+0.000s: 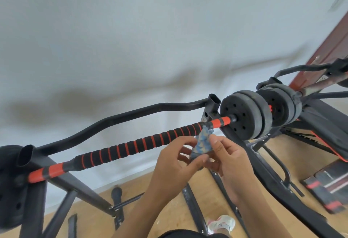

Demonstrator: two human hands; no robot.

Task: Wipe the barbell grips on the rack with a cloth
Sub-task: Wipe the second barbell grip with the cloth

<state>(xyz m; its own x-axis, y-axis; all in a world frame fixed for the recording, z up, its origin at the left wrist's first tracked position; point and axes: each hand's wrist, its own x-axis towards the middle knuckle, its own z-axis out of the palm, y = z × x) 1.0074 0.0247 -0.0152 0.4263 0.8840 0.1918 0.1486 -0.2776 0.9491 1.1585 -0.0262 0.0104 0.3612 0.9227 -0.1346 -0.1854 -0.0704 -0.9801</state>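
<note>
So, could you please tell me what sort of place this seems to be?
Probably a home gym or workout room: a barbell with a striped foam grip lies on a black rack, weight plates sit on its end, and the floor is wooden.

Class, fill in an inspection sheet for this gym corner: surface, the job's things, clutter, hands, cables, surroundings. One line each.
Surface: wooden floor, bare where it shows under the rack.
Job's things: barbell lies across the rack; black grip with red rings, plates on its right end; blue cloth bunched just below the bar.
Clutter: black-and-red pads on the floor at right.
Hands: left hand and right hand both pinch the cloth, in front of the bar.
Cables: nothing seen.
Surroundings: pale wall behind; red-brown door at right; bench at right.
</note>
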